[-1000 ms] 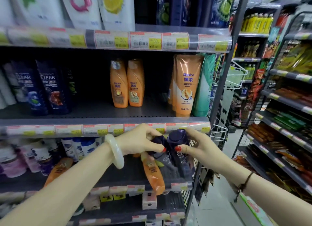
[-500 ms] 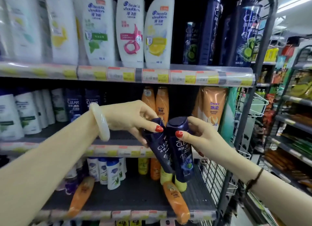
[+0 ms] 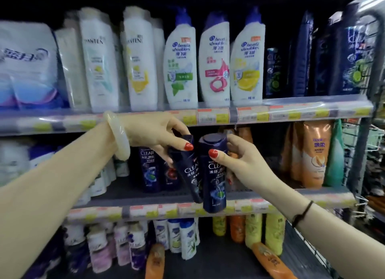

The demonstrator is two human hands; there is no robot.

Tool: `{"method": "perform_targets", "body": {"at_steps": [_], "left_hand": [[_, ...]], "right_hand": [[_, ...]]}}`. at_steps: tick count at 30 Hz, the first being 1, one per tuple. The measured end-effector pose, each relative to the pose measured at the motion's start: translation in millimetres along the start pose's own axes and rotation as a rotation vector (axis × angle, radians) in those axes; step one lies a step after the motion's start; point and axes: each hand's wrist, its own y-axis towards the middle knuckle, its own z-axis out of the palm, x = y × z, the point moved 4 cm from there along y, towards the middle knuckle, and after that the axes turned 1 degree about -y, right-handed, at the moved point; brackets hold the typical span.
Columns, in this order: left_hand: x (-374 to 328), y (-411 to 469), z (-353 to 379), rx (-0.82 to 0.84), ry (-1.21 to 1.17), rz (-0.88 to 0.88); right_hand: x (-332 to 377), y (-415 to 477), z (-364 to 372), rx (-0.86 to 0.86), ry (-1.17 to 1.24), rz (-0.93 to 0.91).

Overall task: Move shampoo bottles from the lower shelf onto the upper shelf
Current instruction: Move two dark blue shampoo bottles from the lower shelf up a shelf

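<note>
Two dark blue Clear shampoo bottles hang side by side in front of the middle shelf. My left hand [image 3: 158, 133] grips the left bottle [image 3: 190, 170] near its cap; that bottle tilts. My right hand [image 3: 241, 159] holds the right bottle [image 3: 214, 185] by its upper part, nearly upright. The two bottles touch. The lower shelf [image 3: 208, 264] carries small white, yellow and orange bottles. The middle shelf [image 3: 129, 190] has more Clear bottles [image 3: 149, 170] behind my hands. The top shelf edge [image 3: 291, 112] runs just above my hands.
White Pantene [image 3: 98, 66] and Head & Shoulders bottles [image 3: 214, 61] fill the top shelf, with dark bottles [image 3: 352, 59] at its right. Orange refill pouches [image 3: 312, 153] stand on the middle shelf's right. Two orange bottles [image 3: 268, 262] lie flat on the lower shelf. A wire rack [image 3: 373, 145] borders the right.
Both hands have risen with the two dark bottles from the lower shelf to the level of the middle shelf. The view has tilted upward, bringing the top shelf into sight.
</note>
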Motion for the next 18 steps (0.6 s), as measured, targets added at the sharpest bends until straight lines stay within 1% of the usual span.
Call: {"method": "perform_targets", "body": {"at_steps": [1,4,5,9,14,18], "left_hand": [[3.4,-3.9,-5.9,0.006,-0.012,0.000],[22.2,-7.0,-16.3,0.084,-0.161,-0.025],[27.1,-8.9,-18.5,0.077,-0.177,-0.040],[42.8,-10.8,-22.7,-0.017,-0.159,-0.053],[52.1,-20.1,-26.1,-0.019,-0.101,-0.073],[63.7,-25.5,-33.4,-0.030,-0.097,-0.075]], "right_hand": [[0.3,4.1,6.3,-0.004,-0.010,-0.003],[-0.6,12.4,19.9,0.005,-0.019,-0.028],[-1.2,13.8,24.5,0.010,-0.019,-0.034],[-7.0,18.8,37.4,0.012,-0.036,-0.044],[-13.3,20.3,52.8,0.011,-0.050,-0.028],[-20.3,24.3,65.5,0.006,-0.040,0.034]]}}
